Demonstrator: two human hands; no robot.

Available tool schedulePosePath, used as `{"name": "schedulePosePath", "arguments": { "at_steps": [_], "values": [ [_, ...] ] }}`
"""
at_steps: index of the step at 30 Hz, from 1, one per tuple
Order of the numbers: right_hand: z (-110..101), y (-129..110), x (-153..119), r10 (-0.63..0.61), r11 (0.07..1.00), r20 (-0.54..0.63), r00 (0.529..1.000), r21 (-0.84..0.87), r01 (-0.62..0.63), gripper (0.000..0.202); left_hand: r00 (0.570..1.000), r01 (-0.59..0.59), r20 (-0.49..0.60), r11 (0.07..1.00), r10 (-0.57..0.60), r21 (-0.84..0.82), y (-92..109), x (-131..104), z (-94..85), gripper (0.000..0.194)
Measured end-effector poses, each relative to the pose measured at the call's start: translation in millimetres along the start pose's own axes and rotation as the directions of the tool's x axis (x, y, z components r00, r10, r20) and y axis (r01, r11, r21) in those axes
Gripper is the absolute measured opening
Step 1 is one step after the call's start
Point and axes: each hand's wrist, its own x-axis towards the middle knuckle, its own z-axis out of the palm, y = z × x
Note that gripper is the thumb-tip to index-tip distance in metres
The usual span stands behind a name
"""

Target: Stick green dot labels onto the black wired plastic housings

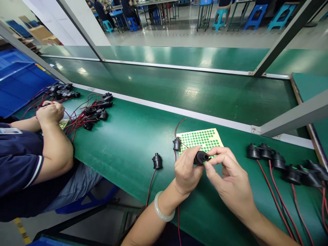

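Seen from my remote post through the head camera, a black plastic housing (200, 158) sits between two bare hands above a green workbench (123, 136). I see the left hand (188, 171) with its fingers clamped around the housing's body; the right hand (228, 174) brings thumb and forefinger together at the nozzle end, where a speck of green shows. Whether they pinch the part itself, I cannot tell. A sheet of green dot stickers (205, 135) lies just beyond.

I judge a slip the nearest danger: a loosened left grip could let the rounded part roll. A brush from the left forearm against the red wire (178, 222) could drag the second housing (176, 144) beside the sheet. A third housing (157, 161) stands apart to the left, near enough for an elbow to topple.

At far left, I see a blue plastic bin (23, 82), its contents hidden from me. Just beside it, a co-worker's hands (50, 112) work near heaped wired housings (97, 109).
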Motion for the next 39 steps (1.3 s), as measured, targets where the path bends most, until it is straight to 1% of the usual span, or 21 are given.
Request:
{"name": "schedulePosePath", "arguments": {
  "at_steps": [3, 5, 7, 9, 11, 14, 16, 18, 20, 24, 28, 30, 32, 34, 39],
  "values": [
    [5, 4, -3, 0.001, 0.999, -0.023, 1.000, 0.044, 0.000, 0.009, 1.000, 0.004, -0.015, 1.000, -0.004, -0.001, 0, 0, 0.2, 0.035],
    [10, 6, -4, 0.002, 0.994, -0.057, 0.998, 0.106, 0.004, 0.007, 1.000, 0.008, -0.025, 1.000, -0.008, -0.004, 1, 0, 0.0, 0.036],
    [14, 8, -6, 0.003, 0.984, -0.089, 0.996, 0.176, 0.013, 0.007, 0.999, 0.022, -0.032, 1.000, -0.022, -0.006, 3, 0, -0.6, 0.035],
    [15, 9, -6, -0.012, 0.979, -0.090, 0.996, 0.203, 0.030, 0.007, 0.998, 0.051, -0.029, 0.999, -0.052, -0.016, 4, 1, -1.5, 0.032],
    [15, 9, -6, -0.047, 0.985, -0.079, 0.996, 0.165, 0.060, 0.007, 0.996, 0.086, -0.018, 0.996, -0.086, -0.035, 6, 2, -2.3, 0.031],
    [12, 9, -4, -0.144, 0.989, -0.092, 0.985, 0.028, 0.148, 0.012, 0.993, 0.115, -0.013, 0.992, -0.116, -0.048, 7, 3, -3.1, 0.030],
    [9, 11, -3, -0.249, 0.967, -0.106, 0.963, -0.086, 0.241, 0.016, 0.993, 0.121, -0.014, 0.992, -0.121, -0.047, 7, 4, -3.4, 0.029],
    [7, 13, -2, -0.352, 0.925, -0.102, 0.931, -0.191, 0.329, 0.019, 0.992, 0.123, -0.009, 0.991, -0.123, -0.047, 7, 5, -3.8, 0.027],
    [6, 15, -1, -0.422, 0.882, -0.085, 0.903, -0.267, 0.388, 0.023, 0.993, 0.120, -0.004, 0.992, -0.120, -0.046, 8, 6, -4.4, 0.027],
    [3, 19, 1, -0.530, 0.807, -0.060, 0.846, -0.341, 0.482, 0.029, 0.994, 0.104, -0.009, 0.994, -0.105, -0.045, 8, 7, -5.8, 0.029],
    [-3, 23, 3, -0.632, 0.709, 0.011, 0.775, -0.394, 0.584, 0.032, 0.997, 0.079, -0.010, 0.996, -0.079, -0.041, 7, 6, -6.6, 0.031],
    [-7, 24, 5, -0.647, 0.693, 0.040, 0.762, -0.388, 0.608, 0.033, 0.998, 0.060, -0.011, 0.998, -0.061, -0.027, 6, 5, -6.8, 0.030],
    [-9, 24, 6, -0.628, 0.717, 0.046, 0.777, -0.356, 0.600, 0.033, 0.999, 0.044, -0.013, 0.999, -0.044, -0.011, 5, 4, -7.1, 0.029],
    [-10, 22, 8, -0.594, 0.758, 0.040, 0.803, -0.305, 0.576, 0.033, 1.000, 0.027, -0.010, 1.000, -0.027, -0.004, 5, 5, -7.6, 0.028],
    [-6, 19, 8, -0.504, 0.849, 0.025, 0.863, -0.167, 0.500, 0.031, 1.000, -0.003, 0.030, 1.000, 0.003, 0.013, 7, 6, -9.0, 0.025]
  ]
}}
